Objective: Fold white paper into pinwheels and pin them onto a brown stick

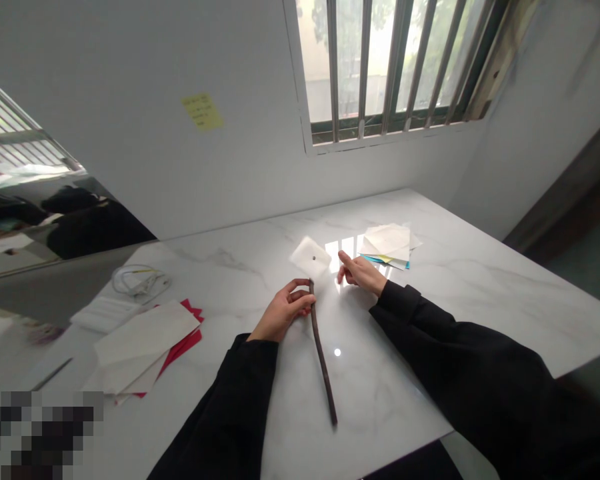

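My left hand point(285, 310) pinches a thin, dark brown stick point(322, 353) near its upper end between thumb and fingers. The stick slants down across the table toward me, slightly bent. Just beyond its upper end lies a small white square pad point(307, 252) with a tiny dark round spot near its middle. My right hand point(359, 272) is to the right of the pad, apart from it, with one finger stretched out and the others partly bent. I see nothing in its fingers.
White and red sheets point(147, 347) lie at left, beside a white block point(103, 312) and a coiled pale cable point(140, 281). A stack of papers point(387, 241) is beyond my right hand. The marble-patterned table point(485, 293) meets the wall below a barred window. A mirror point(55, 193) stands at left.
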Demonstrator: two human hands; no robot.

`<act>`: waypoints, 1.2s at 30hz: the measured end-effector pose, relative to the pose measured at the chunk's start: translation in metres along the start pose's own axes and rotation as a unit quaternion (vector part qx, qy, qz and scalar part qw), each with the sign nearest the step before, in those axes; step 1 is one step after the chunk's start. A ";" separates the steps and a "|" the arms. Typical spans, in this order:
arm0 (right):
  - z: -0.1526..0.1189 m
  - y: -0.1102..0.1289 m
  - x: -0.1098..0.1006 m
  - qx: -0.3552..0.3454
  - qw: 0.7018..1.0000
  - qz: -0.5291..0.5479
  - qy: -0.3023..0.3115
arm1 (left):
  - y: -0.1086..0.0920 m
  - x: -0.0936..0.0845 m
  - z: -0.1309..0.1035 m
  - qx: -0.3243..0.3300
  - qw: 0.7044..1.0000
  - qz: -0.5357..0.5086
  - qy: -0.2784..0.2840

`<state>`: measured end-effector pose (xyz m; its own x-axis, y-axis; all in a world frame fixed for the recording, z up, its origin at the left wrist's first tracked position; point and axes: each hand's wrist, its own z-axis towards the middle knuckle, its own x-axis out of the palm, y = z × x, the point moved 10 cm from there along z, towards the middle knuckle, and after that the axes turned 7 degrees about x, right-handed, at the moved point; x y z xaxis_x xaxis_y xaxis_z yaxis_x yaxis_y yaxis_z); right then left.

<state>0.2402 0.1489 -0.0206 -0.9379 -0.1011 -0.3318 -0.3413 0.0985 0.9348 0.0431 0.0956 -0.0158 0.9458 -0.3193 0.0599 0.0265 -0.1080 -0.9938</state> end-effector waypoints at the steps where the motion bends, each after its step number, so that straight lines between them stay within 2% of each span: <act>1: 0.000 0.001 -0.002 -0.002 1.000 -0.009 -0.010 | 0.000 0.000 0.000 0.000 1.000 0.000 0.000; 4: 0.000 0.003 -0.014 -0.014 0.998 -0.006 -0.067 | -0.001 0.001 0.000 0.002 1.000 0.003 0.003; 7: 0.002 0.002 -0.021 -0.025 0.996 0.013 -0.089 | 0.000 0.000 0.001 0.003 1.000 0.002 0.002; 12: 0.001 0.002 -0.017 -0.022 0.997 0.003 -0.075 | 0.001 0.000 0.001 0.002 1.000 -0.002 0.000; 17: -0.002 0.005 -0.003 -0.012 1.000 0.002 -0.016 | 0.000 0.001 0.001 0.005 1.000 -0.001 0.004; 23: 0.000 0.004 -0.018 -0.020 0.996 0.018 -0.082 | -0.001 0.001 0.000 0.003 1.000 0.006 0.002; 29: -0.001 0.003 -0.016 -0.027 0.997 0.014 -0.074 | -0.001 0.001 -0.001 -0.003 1.000 0.005 0.000; 33: -0.003 0.006 -0.010 -0.018 0.999 -0.013 -0.046 | -0.002 0.002 0.000 0.005 1.000 0.005 0.006; 36: -0.005 0.009 -0.015 -0.008 0.997 -0.037 -0.066 | -0.002 0.002 0.000 0.010 1.000 0.004 0.008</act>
<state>0.2515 0.1464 -0.0069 -0.9109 0.0232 -0.4119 -0.4091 0.0793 0.9091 0.0449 0.0950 -0.0139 0.9408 -0.3349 0.0524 0.0248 -0.0862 -0.9960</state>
